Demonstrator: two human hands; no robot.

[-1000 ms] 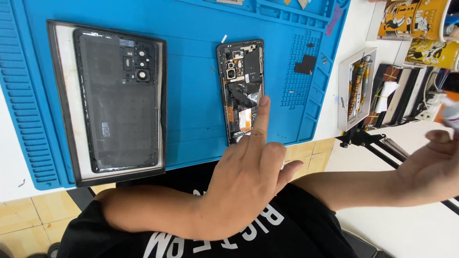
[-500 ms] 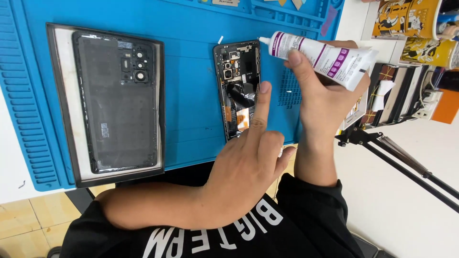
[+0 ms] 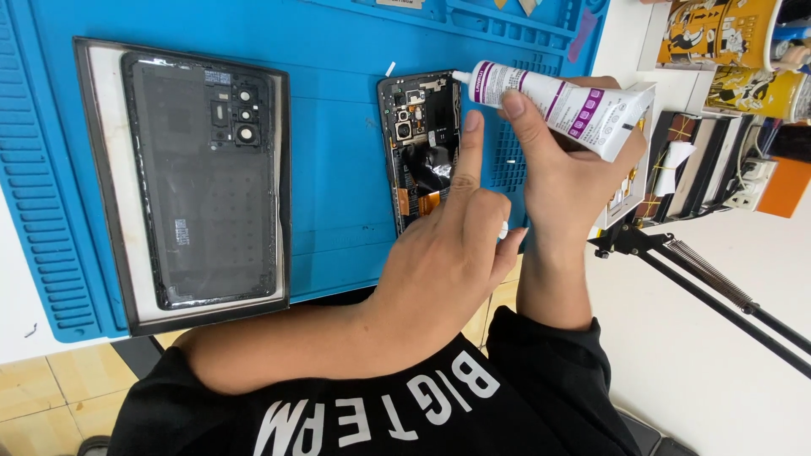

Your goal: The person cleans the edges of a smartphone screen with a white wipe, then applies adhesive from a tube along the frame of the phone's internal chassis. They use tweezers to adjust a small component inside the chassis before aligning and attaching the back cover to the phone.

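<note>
Closest in, the left hand (image 3: 439, 262) has its index finger stretched out, pressing on the opened phone (image 3: 422, 148) that lies on the blue mat (image 3: 338, 51), other fingers curled and holding nothing. The right hand (image 3: 562, 169) grips a white glue tube (image 3: 557, 105), nozzle at the phone's top corner. Farther left sits the back cover (image 3: 203, 177) on a dark-framed plate (image 3: 106, 169).

Blue work mat (image 3: 338, 76), white tube with purple stripes (image 3: 557, 103), black back cover (image 3: 207, 177), yellow cups (image 3: 718, 34)
</note>
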